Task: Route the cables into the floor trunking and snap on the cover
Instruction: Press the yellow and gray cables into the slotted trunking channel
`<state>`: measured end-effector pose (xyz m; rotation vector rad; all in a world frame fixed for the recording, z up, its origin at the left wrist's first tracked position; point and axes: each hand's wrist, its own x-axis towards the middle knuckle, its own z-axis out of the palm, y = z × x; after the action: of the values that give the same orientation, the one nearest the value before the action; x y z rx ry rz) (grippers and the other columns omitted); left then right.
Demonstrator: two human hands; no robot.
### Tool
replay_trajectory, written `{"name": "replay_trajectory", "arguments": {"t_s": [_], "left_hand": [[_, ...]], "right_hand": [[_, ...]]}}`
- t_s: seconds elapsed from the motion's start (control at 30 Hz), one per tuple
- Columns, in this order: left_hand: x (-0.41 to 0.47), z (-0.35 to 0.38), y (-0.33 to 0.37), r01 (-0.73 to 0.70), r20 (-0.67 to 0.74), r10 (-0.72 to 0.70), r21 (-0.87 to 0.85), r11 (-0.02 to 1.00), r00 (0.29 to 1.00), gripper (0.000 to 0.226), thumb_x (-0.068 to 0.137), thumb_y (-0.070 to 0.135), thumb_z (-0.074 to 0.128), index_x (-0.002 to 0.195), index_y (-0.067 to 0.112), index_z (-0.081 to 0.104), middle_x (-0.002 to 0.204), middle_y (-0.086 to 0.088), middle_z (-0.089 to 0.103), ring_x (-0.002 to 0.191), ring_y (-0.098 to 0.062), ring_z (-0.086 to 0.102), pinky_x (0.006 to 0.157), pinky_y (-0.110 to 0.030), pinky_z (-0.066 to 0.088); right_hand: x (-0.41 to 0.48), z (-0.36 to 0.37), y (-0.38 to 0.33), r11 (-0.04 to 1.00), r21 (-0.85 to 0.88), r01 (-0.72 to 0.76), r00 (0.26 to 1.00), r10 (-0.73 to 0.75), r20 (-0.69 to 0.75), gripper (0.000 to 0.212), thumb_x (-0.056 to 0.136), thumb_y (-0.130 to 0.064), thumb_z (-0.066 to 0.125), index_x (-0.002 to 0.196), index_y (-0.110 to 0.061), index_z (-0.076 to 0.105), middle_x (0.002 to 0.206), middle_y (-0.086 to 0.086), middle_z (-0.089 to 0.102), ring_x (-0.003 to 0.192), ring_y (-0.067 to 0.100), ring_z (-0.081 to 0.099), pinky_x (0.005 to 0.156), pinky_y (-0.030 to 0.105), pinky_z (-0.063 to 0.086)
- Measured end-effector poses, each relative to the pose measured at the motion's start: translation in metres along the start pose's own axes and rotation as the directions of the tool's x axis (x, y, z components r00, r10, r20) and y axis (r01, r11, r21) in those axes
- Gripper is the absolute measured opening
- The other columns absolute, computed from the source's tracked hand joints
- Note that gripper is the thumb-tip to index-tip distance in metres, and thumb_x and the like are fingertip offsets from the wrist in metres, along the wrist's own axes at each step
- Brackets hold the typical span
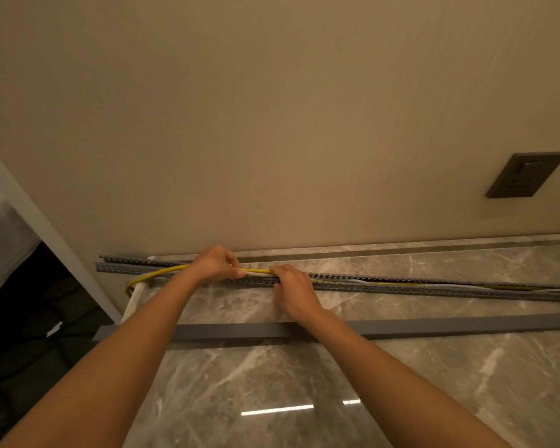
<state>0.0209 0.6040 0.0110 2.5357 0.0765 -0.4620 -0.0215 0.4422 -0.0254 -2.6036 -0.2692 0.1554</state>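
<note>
**Both hands on the yellow cable at the trunking**

Nearest the camera, the polished marble floor (272, 383) threw back a couple of bright streaks of light, and two bare forearms reached out across it. Just beyond them lay the grey cover (450, 326), a long flat strip resting on the floor, parallel to the wall and off the channel (the forearms crossed over it and hid part of its length).

Further on came the hands. The right hand (293, 292) was down on the slotted grey trunking (401, 287), its fingers (280, 273) curled over the yellow cable (162, 272) right at the near wall of the channel. The left hand (215, 263), just beside it, had its fingers clenched around that same cable, pinching it slightly above the channel. To the left of that hand the cable rose out of the trunking, arced away and looped down toward the floor near the corner. To the right of the hands, yellow and pale cables already lay inside the channel, running off toward the edge of view.

The trunking itself sat on the floor close along the foot of the beige wall (272, 124). Up on that wall, well to the right, hung a dark socket plate (526, 174).
</note>
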Motion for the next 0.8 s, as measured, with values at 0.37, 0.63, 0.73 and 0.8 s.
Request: {"name": "replay_trajectory", "arguments": {"t_s": [0.37,0.63,0.73,0.8], "left_hand": [[0.015,0.012,-0.008,-0.262,-0.212,0.376,0.423,0.867,0.902,0.013,0.079,0.007,0.07,0.089,0.002,0.066,0.099,-0.019,0.066,0.092,-0.036,0.062,0.073,-0.04,0.049],[0.011,0.025,-0.024,-0.378,-0.176,0.64,0.68,0.629,0.748,0.035,0.034,-0.005,0.091,0.049,0.009,0.062,0.048,-0.006,0.06,0.039,-0.023,0.057,0.033,-0.023,0.042],[0.009,0.025,-0.026,-0.395,-0.147,0.651,0.689,0.608,0.745,0.034,0.033,-0.002,0.092,0.048,0.01,0.064,0.047,-0.005,0.06,0.039,-0.022,0.058,0.033,-0.022,0.041],[0.006,0.026,-0.025,-0.391,-0.153,0.667,0.707,0.59,0.729,0.032,0.033,-0.002,0.09,0.048,0.01,0.065,0.048,-0.005,0.06,0.041,-0.023,0.059,0.037,-0.022,0.044]], "right_hand": [[0.009,0.004,-0.004,0.992,0.075,-0.1,0.981,0.111,-0.159,0.034,0.092,0.002,0.042,0.109,-0.008,0.069,0.104,0.021,0.071,0.099,0.034,0.061,0.09,0.04,0.049],[0.009,0.011,0.0,0.987,0.116,-0.111,0.966,0.134,-0.222,0.03,0.092,0.001,0.046,0.106,-0.007,0.07,0.102,0.02,0.073,0.097,0.034,0.063,0.088,0.04,0.05],[0.009,0.013,-0.001,0.985,0.11,-0.135,0.953,0.159,-0.257,0.031,0.093,0.001,0.044,0.112,-0.007,0.067,0.108,0.017,0.072,0.102,0.033,0.062,0.093,0.04,0.048],[0.009,0.016,-0.001,0.981,0.112,-0.157,0.943,0.182,-0.279,0.031,0.093,0.003,0.043,0.113,-0.008,0.064,0.106,0.018,0.071,0.101,0.034,0.061,0.089,0.04,0.048]]}}
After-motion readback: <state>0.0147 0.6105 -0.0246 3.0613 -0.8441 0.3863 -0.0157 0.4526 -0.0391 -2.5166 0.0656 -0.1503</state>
